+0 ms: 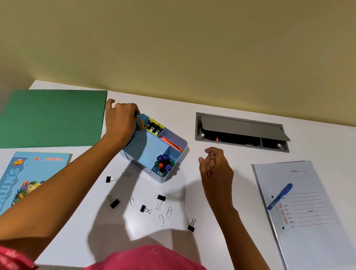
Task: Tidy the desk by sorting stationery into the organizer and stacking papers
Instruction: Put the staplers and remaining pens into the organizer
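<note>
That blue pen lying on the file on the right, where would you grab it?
Pinch the blue pen at the middle of its barrel, coming straight down from above, with fingers on its two long sides. It lies flat and slanted on the file, so both sides are free, but there is no room underneath.

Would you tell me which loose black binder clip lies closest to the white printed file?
The black binder clip alone at the scatter's right end; the other four lie further left.

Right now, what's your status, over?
Left hand curled over organizer, far corner. Right hand hovers, fingers curled, grip unclear. Binder clips, paper clips loose on desk.
</note>
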The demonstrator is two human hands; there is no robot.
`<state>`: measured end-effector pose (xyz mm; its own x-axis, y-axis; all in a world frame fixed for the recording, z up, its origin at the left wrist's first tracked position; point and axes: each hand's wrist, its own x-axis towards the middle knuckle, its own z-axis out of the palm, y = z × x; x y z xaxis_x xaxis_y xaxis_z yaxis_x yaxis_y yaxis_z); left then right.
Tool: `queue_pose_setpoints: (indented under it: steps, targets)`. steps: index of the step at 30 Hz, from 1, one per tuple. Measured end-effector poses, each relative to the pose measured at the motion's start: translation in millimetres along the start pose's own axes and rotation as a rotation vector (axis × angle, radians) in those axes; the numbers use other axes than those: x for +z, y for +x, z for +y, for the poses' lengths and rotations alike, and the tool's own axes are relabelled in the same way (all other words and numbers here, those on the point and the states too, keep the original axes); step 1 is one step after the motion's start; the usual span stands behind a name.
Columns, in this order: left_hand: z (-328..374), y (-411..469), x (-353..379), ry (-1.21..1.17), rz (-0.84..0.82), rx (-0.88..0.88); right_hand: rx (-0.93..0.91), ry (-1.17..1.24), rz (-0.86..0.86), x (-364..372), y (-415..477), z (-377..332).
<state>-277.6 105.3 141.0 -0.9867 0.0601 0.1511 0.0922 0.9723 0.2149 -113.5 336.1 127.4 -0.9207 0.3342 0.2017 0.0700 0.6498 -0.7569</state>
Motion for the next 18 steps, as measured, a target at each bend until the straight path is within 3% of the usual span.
queue_pose_setpoints:
  steps: [10,15,18]
  targets:
    - [6.4,-12.9,-10.7,-0.225,0.133,0.047,0.029,-0.058,0.15,-20.5,6.3,57.9]
    - [28.0,-34.7,-21.0,-0.374,0.215,0.105,0.231,-0.303,0.287,-46.5,20.5,115.9]
    - [46.1,-50.6,-23.8,-0.401,0.218,0.117,0.446,-0.578,0.274,-58.4,17.6,159.4]
